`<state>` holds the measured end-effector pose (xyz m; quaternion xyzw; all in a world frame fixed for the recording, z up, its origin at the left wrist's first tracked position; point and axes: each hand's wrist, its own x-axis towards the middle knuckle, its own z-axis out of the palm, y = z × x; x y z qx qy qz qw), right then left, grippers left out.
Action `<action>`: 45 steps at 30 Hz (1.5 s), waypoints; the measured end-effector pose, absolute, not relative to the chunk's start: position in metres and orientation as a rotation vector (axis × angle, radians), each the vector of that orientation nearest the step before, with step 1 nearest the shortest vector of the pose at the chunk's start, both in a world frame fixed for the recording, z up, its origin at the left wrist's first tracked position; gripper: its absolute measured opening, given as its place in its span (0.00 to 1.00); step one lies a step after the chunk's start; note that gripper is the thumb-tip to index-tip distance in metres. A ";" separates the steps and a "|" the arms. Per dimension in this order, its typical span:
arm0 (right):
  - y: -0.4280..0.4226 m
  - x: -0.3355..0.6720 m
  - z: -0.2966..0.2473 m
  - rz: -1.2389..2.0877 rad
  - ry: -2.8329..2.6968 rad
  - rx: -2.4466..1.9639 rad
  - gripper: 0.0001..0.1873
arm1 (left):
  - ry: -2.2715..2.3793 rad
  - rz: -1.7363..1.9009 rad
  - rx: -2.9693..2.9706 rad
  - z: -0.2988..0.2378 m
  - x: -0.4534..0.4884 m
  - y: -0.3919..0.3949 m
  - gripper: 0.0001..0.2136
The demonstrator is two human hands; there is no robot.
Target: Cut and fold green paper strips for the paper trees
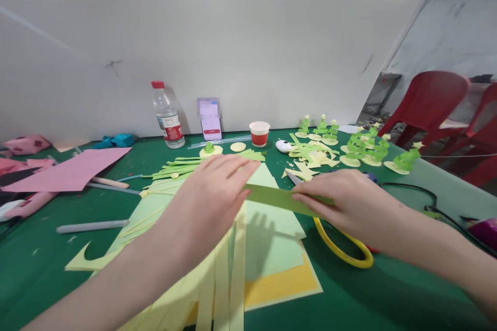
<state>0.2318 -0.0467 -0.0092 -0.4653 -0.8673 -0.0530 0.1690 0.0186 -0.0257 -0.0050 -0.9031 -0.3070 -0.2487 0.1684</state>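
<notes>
My left hand (212,191) and my right hand (341,199) hold a green paper strip (277,197) between them, above the table. The left fingers lie nearly straight along its left end and pinch it. My right hand's fingers are closed on the strip's right end. Under the hands lie light green and yellow paper sheets (272,248) with several cut yellow strips (221,274). Yellow-handled scissors (341,248) rest on the green table (46,264) beneath my right hand.
Several small green paper trees (363,147) and paper scraps (310,158) stand at the back right. A water bottle (167,116), a phone (209,119) and a red paper cup (259,133) line the white board. Pink paper (70,168) lies left; red chairs (430,103) right.
</notes>
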 end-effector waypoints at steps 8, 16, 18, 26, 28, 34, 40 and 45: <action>-0.057 0.213 -0.019 0.085 -2.496 -1.338 0.20 | -0.717 -0.975 -2.800 -0.022 0.037 -0.037 0.07; -0.058 0.214 -0.023 0.037 -2.495 -1.344 0.22 | -0.946 -0.963 -2.877 -0.020 0.036 -0.029 0.06; -0.057 0.217 -0.019 0.004 -2.494 -1.383 0.21 | -1.051 -0.934 -2.852 -0.017 0.032 -0.023 0.06; -0.048 0.240 0.001 -0.013 -2.531 -1.463 0.21 | -1.472 -0.751 -2.631 -0.010 0.010 0.012 0.08; -0.047 0.244 0.002 0.014 -2.547 -1.498 0.21 | -1.506 -0.724 -2.524 -0.011 0.001 0.022 0.09; -0.050 0.240 0.001 0.101 -2.557 -1.443 0.20 | -1.582 -0.798 -2.493 -0.004 -0.002 0.018 0.10; -0.056 0.225 -0.008 0.065 -2.579 -1.330 0.21 | -0.968 -0.957 -3.032 -0.015 0.034 -0.029 0.07; -0.061 0.217 -0.013 0.054 -2.542 -1.335 0.18 | -0.818 -0.878 -3.044 -0.029 0.039 -0.041 0.09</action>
